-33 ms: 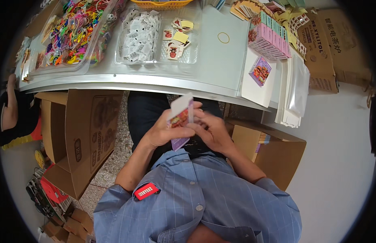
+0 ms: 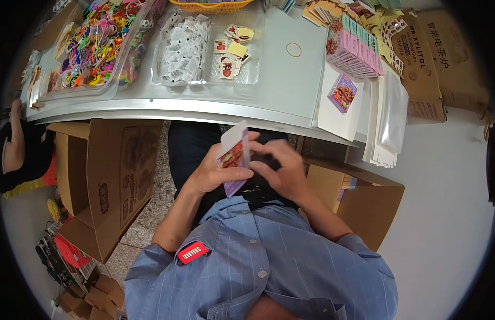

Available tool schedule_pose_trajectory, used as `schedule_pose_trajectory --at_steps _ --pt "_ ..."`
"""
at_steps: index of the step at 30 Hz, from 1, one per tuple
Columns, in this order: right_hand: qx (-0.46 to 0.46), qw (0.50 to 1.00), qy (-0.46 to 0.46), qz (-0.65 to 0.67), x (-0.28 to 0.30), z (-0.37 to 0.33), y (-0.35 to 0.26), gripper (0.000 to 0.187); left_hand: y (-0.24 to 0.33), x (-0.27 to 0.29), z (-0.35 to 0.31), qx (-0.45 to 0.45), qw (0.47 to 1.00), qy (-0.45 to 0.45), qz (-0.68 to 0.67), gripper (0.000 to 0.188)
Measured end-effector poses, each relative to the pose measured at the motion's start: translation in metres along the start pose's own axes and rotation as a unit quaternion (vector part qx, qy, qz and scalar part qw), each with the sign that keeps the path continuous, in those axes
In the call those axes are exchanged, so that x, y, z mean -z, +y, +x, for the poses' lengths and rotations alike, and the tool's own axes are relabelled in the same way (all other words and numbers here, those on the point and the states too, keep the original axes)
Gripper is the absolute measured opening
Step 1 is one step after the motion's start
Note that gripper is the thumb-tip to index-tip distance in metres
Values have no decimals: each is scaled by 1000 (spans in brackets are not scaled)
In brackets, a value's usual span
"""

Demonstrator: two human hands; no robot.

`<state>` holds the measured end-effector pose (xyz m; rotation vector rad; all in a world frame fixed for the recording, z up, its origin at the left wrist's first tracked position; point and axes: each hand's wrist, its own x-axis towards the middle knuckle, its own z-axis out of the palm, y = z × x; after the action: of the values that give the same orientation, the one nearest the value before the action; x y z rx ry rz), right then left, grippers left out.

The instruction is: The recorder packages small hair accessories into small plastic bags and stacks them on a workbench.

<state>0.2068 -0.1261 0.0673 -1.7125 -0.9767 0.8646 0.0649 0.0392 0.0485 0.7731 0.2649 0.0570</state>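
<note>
My left hand (image 2: 209,173) grips a small purple cardboard box (image 2: 232,158) with a colourful picture on its face. It is held upright over my lap, just below the table edge, with a white flap standing up at its top. My right hand (image 2: 282,169) is beside the box's right side, thumb and fingers apart and a little blurred. Nothing shows between its fingers. Another purple picture box or card (image 2: 343,94) lies on a white card sheet (image 2: 327,114) at the table's right.
Clear trays hold colourful small toys (image 2: 98,48), white packets (image 2: 184,50) and picture cards (image 2: 229,66). A rubber band (image 2: 294,49) lies mid-table. Pink and green boxes (image 2: 354,50) stand at right. Open cartons (image 2: 109,181) (image 2: 373,200) flank my legs. Another person's arm (image 2: 14,133) is far left.
My right hand has drawn slightly away from the box to the right, its fingers spreading. The box in my left hand has shifted a little to the left.
</note>
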Motion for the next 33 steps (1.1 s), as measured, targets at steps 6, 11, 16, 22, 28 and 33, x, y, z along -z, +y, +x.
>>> schedule_pose_trajectory --at_steps 6,11,16,22,28,33 --pt "205 967 -92 -123 24 27 -21 38 -13 9 0 72 989 -86 96 80" --pt "146 976 -130 -94 23 22 -9 34 -24 0 -1 55 994 -68 70 67" --pt "8 989 -118 86 7 15 13 25 -35 9 -2 19 991 48 127 56" --pt "-64 925 -23 373 -34 28 44 48 -49 17 -10 -57 948 281 140 25" --pt "-69 921 -15 382 -85 34 47 53 -68 33 -26 -185 904 374 92 37" --pt "-64 913 29 403 -89 36 53 45 -78 26 -29 -262 858 409 165 53"
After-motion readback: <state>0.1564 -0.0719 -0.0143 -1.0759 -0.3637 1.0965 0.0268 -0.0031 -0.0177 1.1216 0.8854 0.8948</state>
